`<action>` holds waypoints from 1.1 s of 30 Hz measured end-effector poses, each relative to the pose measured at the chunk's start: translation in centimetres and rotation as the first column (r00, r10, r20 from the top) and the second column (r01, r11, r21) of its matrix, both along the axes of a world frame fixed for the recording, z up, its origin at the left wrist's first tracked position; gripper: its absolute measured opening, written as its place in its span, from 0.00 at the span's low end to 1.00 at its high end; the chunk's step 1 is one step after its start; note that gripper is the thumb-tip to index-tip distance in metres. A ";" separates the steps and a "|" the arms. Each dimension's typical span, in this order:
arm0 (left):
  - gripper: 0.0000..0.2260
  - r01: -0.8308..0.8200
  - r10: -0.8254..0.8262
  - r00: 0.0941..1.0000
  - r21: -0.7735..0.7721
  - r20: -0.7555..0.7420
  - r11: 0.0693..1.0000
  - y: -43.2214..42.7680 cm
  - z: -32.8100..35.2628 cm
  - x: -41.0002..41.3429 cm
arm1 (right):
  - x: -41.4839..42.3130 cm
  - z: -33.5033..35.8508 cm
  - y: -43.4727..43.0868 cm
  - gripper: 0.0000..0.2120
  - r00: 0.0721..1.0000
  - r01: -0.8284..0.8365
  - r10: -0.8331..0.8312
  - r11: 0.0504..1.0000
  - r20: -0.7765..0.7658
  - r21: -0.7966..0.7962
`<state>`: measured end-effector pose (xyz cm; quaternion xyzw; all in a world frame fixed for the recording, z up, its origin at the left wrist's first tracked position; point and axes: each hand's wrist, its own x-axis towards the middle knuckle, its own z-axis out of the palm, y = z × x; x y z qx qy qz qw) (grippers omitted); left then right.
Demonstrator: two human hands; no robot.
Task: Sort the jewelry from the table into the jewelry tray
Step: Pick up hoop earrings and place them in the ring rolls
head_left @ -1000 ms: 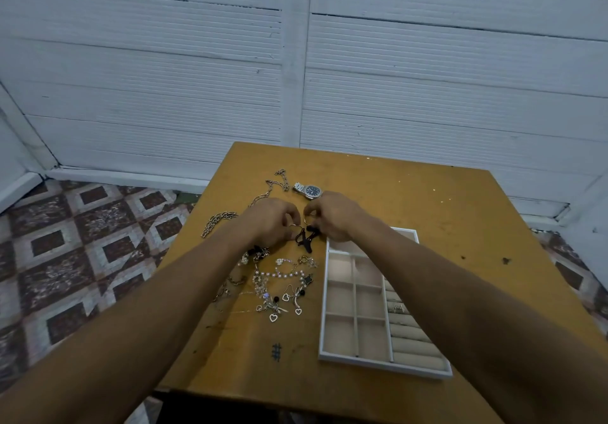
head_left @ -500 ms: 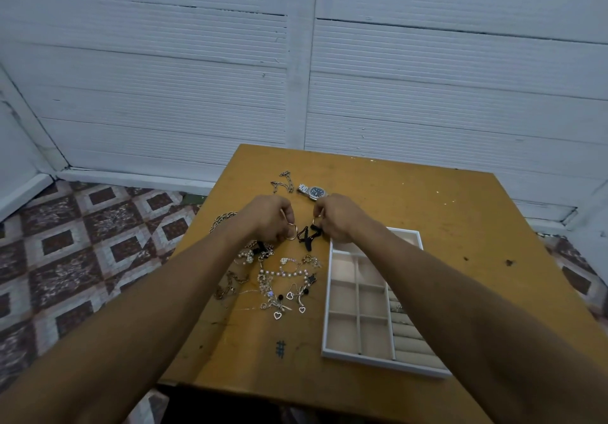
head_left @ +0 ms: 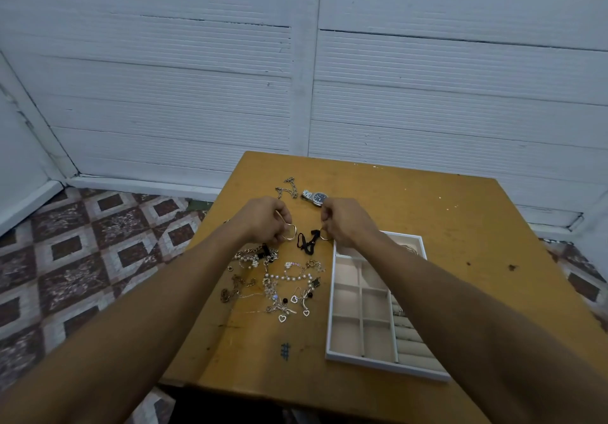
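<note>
1. Just over the bench (head_left: 427, 226): gold hoop (head_left: 291, 233) in the curled grip of the left hand (head_left: 263, 223), black-ribboned ring (head_left: 308, 242) pinched by the right hand (head_left: 345, 223).
2. Nearer the right: jewelry tray (head_left: 331, 308), far corner just beside that hand.
3. Probably needs a short rightward carry.

Scuffed ochre wooden table (head_left: 427, 226), white ribbed panel wall (head_left: 164, 94) behind it, white baseboard (head_left: 138, 182) below, brown-and-cream patterned tile floor (head_left: 82, 259) left of the table, dim bluish light

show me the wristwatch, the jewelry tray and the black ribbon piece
wristwatch (head_left: 317, 197): head view, on its dark dial
jewelry tray (head_left: 378, 365): head view, on its white near rim
black ribbon piece (head_left: 311, 242): head view, on its dark middle
</note>
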<state>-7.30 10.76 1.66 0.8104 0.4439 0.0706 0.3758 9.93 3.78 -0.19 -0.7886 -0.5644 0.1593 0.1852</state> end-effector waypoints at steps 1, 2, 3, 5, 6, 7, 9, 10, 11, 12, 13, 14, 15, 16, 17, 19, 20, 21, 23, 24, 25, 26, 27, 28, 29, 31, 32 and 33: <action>0.06 -0.001 0.001 1.000 0.002 0.002 1.000 -0.1 0.1 -0.1 | 0.1 0.0 -0.1 0.12 1.000 0.001 -0.001 1.000 -0.026 0.015; 0.06 -0.001 0.001 1.000 0.005 0.004 1.000 -0.2 0.2 -0.1 | 0.2 0.1 -0.2 0.12 0.999 -0.001 0.003 1.000 -0.042 0.030; 0.06 -0.001 0.001 1.000 0.009 0.006 1.000 -0.2 0.3 -0.2 | 0.3 0.2 -0.3 0.12 0.999 -0.004 0.006 0.999 -0.046 0.044; 0.06 -0.004 0.004 1.000 0.019 0.005 1.000 -0.4 0.4 -0.3 | 0.5 0.4 -0.4 0.11 1.000 0.006 -0.004 0.999 -0.030 0.054; 0.06 -0.006 0.006 1.000 0.020 0.006 1.000 -0.5 0.4 -0.2 | 0.5 0.5 -0.4 0.10 1.000 0.013 -0.013 0.999 -0.019 0.040; 0.06 -0.006 0.006 1.000 0.020 0.004 1.000 -0.6 0.5 -0.2 | 0.6 0.5 -0.4 0.08 1.000 0.019 -0.019 1.000 -0.003 0.011; 0.06 -0.006 0.006 1.000 0.016 0.008 1.000 -0.8 0.5 -0.1 | 0.6 0.6 -0.3 0.03 0.999 0.020 -0.016 0.997 0.048 -0.079; 0.06 -0.007 0.007 1.000 0.011 0.012 1.000 -0.9 0.5 0.0 | 0.4 0.7 -0.3 0.03 0.997 0.016 -0.007 0.992 0.072 -0.125; 0.05 -0.007 0.007 1.000 0.010 0.014 1.000 -0.9 0.4 0.0 | 0.3 0.6 -0.2 0.04 0.996 0.014 0.001 0.987 0.093 -0.161; 0.05 -0.007 0.007 1.000 0.007 0.015 1.000 -1.0 0.4 0.0 | 0.1 0.6 -0.1 0.05 0.994 0.018 0.001 0.984 0.106 -0.180; 0.06 -0.008 0.008 1.000 0.004 0.016 1.000 -0.9 0.3 -0.1 | 0.0 0.6 0.0 0.05 0.993 0.026 -0.004 0.982 0.119 -0.186; 0.06 -0.009 0.009 1.000 0.003 0.017 1.000 -0.9 0.3 -0.1 | -0.2 0.5 0.1 0.05 0.992 0.034 -0.010 0.981 0.130 -0.191; 0.05 -0.011 0.011 1.000 0.004 0.017 1.000 -0.8 0.2 -0.1 | -0.3 0.5 0.2 0.04 0.990 0.042 -0.014 0.980 0.140 -0.194; 0.06 -0.011 0.011 1.000 0.009 0.015 1.000 -0.8 0.2 -0.2 | -0.4 0.5 0.2 0.05 0.989 0.047 -0.018 0.979 0.146 -0.196; 0.06 -0.010 0.009 1.000 0.017 0.011 1.000 -0.7 0.1 -0.2 | -0.3 0.4 0.3 0.06 0.988 0.048 -0.018 0.979 0.150 -0.198; 0.06 -0.003 0.003 1.000 0.034 0.005 0.999 -0.6 0.0 -0.3 | -0.4 0.4 0.3 0.07 0.988 0.046 -0.015 0.979 0.155 -0.200; 0.06 -0.002 0.001 1.000 0.041 0.003 0.999 -0.6 0.0 -0.3 | -0.4 0.4 0.2 0.07 0.987 0.047 -0.014 0.979 0.163 -0.200; 0.06 0.000 0.000 1.000 0.045 0.001 0.999 -0.5 -0.1 -0.3 | -0.3 0.4 0.2 0.08 0.985 0.047 -0.011 0.978 0.174 -0.202; 0.06 0.004 -0.004 1.000 0.044 0.001 0.999 -0.5 -0.2 -0.4 | -0.5 0.5 0.2 0.08 0.979 0.032 0.017 0.972 0.204 -0.234; 0.05 0.010 -0.010 1.000 0.043 -0.001 0.999 -0.5 -0.3 -0.4 | -0.5 0.5 0.2 0.06 0.974 0.019 0.041 0.965 0.221 -0.260; 0.05 0.014 -0.014 1.000 0.044 -0.006 0.999 -0.6 -0.3 -0.4 | -0.6 0.6 0.2 0.06 0.969 0.006 0.065 0.959 0.240 -0.284; 0.06 0.017 -0.016 1.000 0.047 -0.009 0.999 -0.6 -0.3 -0.4 | -0.6 0.8 0.1 0.08 0.962 -0.002 0.084 0.953 0.258 -0.303; 0.06 0.017 -0.016 1.000 0.050 -0.010 0.999 -0.6 -0.3 -0.4 | -0.6 1.0 0.1 0.11 0.955 -0.012 0.105 0.948 0.276 -0.318; 0.06 0.015 -0.015 1.000 0.054 -0.010 0.998 -0.6 -0.3 -0.5 | -0.4 1.2 0.1 0.10 0.954 -0.019 0.112 0.949 0.279 -0.315; 0.06 0.013 -0.012 1.000 0.057 -0.009 0.998 -0.5 -0.3 -0.6 | -0.3 1.3 0.1 0.07 0.953 -0.025 0.116 0.952 0.281 -0.306; 0.07 0.007 -0.007 1.000 0.065 -0.008 0.998 -0.4 -0.2 -0.7 | 0.1 1.6 0.0 0.10 0.953 -0.031 0.109 0.962 0.281 -0.271; 0.07 0.004 -0.004 1.000 0.071 -0.007 0.997 -0.3 -0.1 -0.8 | 0.4 1.8 -0.1 0.12 0.957 -0.030 0.097 0.970 0.275 -0.239; 0.07 0.001 -0.001 1.000 0.077 -0.006 0.997 -0.2 -0.1 -0.8 | 0.7 1.9 -0.2 0.12 0.963 -0.032 0.081 0.981 0.256 -0.193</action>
